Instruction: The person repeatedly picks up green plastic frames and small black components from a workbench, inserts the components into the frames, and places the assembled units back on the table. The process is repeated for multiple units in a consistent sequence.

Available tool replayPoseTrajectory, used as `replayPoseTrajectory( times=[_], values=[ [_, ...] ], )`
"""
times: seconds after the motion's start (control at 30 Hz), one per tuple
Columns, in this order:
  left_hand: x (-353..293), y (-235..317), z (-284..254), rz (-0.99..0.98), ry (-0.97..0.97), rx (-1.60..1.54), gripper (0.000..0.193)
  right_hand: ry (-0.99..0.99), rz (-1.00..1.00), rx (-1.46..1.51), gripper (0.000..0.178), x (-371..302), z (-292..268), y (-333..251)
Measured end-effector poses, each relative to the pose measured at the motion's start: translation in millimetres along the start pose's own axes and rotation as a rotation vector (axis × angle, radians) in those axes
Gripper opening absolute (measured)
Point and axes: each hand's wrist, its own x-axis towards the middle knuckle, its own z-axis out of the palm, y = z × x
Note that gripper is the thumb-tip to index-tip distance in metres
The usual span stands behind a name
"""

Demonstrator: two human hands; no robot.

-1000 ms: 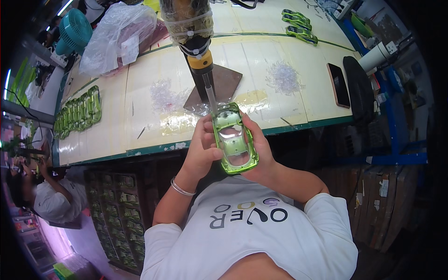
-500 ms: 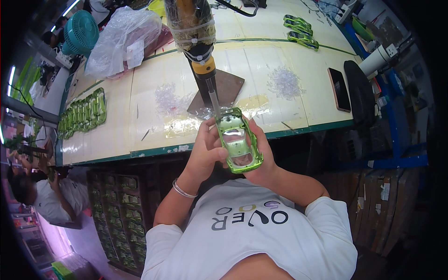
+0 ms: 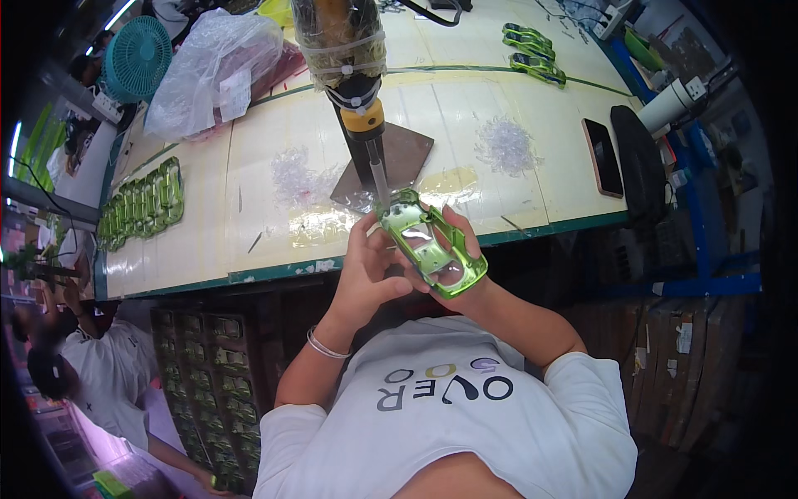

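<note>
A shiny green toy car body shell point(image 3: 422, 251) lies tilted between my hands, hollow side up, with clear window pieces inside. My right hand point(image 3: 467, 233) grips its right side, thumb along the edge and palm underneath. Curled fingers of my left hand point(image 3: 366, 270) touch the shell's left edge near its far end; the left thumb is off the shell. Above hangs an upright power screwdriver point(image 3: 363, 121), wrapped in plastic. Its tip reaches the far left corner of the shell; whether it touches a screw is too small to tell.
Behind the driver lies a brown plate point(image 3: 407, 154) between two piles of small clear parts point(image 3: 507, 145). Green shells point(image 3: 145, 204) line the left; several car pieces point(image 3: 536, 66) sit far right, beyond a phone point(image 3: 603, 158). Trays of shells point(image 3: 208, 374) stand below left, near a co-worker point(image 3: 108, 374).
The shell has turned, its near end swinging right, and the driver tip now meets its far left corner. My left thumb has come off the shell. The co-worker at left has shifted.
</note>
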Motion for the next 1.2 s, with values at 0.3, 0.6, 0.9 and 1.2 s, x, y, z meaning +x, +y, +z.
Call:
replayPoseTrajectory(
  times=[0.3, 0.6, 0.9, 1.2],
  values=[
    [-15.4, -9.8, -19.1, 0.128, -0.124, 0.155, 0.11, -0.179, 0.198, 0.137, 0.046, 9.7, -10.6, -10.2],
    [-22.7, -1.2, -17.3, 0.16, -0.171, 0.205, 0.113, -0.201, 0.244, 0.195, 0.05, 12.2, -7.1, -12.0],
    [-28.4, -0.6, -13.7, 0.156, -0.139, 0.177, 0.117, -0.189, 0.286, 0.193, 0.051, 9.1, -3.4, -13.7],
    [-29.3, -2.2, -13.6, 0.146, -0.164, 0.188, 0.119, -0.094, 0.338, 0.265, 0.053, 5.5, 4.4, -18.8]
  ],
)
